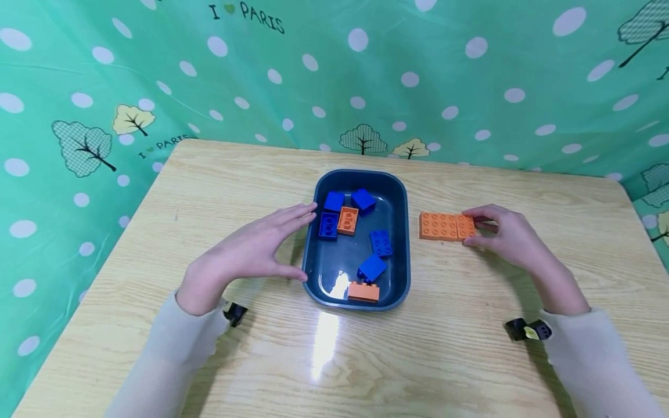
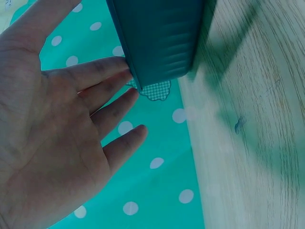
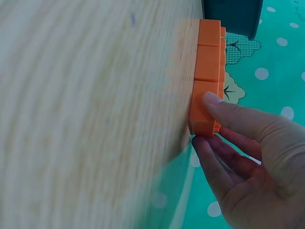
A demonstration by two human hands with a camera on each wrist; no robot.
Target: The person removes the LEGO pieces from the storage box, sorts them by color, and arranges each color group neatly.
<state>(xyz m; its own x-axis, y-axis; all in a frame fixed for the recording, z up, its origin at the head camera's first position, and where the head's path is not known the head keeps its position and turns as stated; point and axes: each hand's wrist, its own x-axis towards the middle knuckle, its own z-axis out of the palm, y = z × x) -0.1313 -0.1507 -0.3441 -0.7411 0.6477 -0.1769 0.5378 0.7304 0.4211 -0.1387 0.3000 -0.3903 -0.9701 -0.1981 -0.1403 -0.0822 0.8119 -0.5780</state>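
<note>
My left hand [image 1: 261,244] is beside the dark blue tray [image 1: 309,293], its fairly straight fingertips at the left rim and its thumb spread toward the near left side. In the left wrist view the fingertips [image 2: 125,64] meet the tray's edge. On the table right of the tray lies a row of orange toy building bricks [image 1: 438,226], set end to end with studs up. My right hand [image 1: 504,235] pinches the orange brick [image 3: 202,107] at the row's right end between thumb and fingers. In the right wrist view three orange brick sides line up along the tabletop.
Inside the tray lie several blue bricks [image 1: 381,243], an upturned orange brick [image 1: 347,220] and another orange brick [image 1: 363,292] on its side near the front wall. The wooden table [image 1: 251,174] ends at a green dotted cloth [image 1: 334,75] behind.
</note>
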